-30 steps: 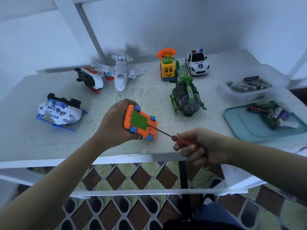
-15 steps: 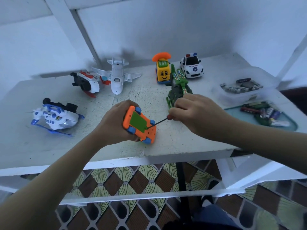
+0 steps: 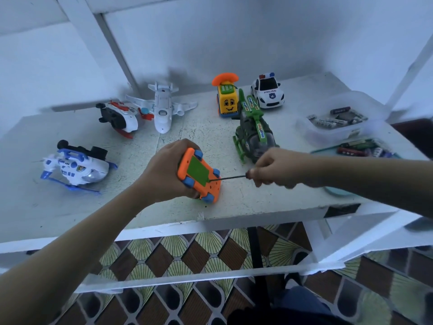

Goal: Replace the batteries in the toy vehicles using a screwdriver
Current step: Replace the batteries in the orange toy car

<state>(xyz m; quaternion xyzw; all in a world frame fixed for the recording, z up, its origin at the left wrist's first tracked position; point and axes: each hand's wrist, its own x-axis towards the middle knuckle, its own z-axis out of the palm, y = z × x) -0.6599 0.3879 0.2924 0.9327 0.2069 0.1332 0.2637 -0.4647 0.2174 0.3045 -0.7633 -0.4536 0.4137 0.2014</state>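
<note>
your left grip (image 3: 164,174) wraps the orange car (image 3: 212,188), underside up; your right grip (image 3: 274,168) has drawn back rightward, pinching the screwdriver (image 3: 230,177), tip at the green cover (image 3: 196,168): probably mid-unscrewing.

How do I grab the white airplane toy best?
Probably from above, fingers across the white airplane's nose end. It lies flat, nose toward you, wings sticking out sideways, and the red-and-white helicopter crowds one wing.

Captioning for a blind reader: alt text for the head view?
A left hand grips an orange toy car underside up at a white table while the right hand holds a screwdriver tip against its base. More toy vehicles and batteries lie behind.
</note>
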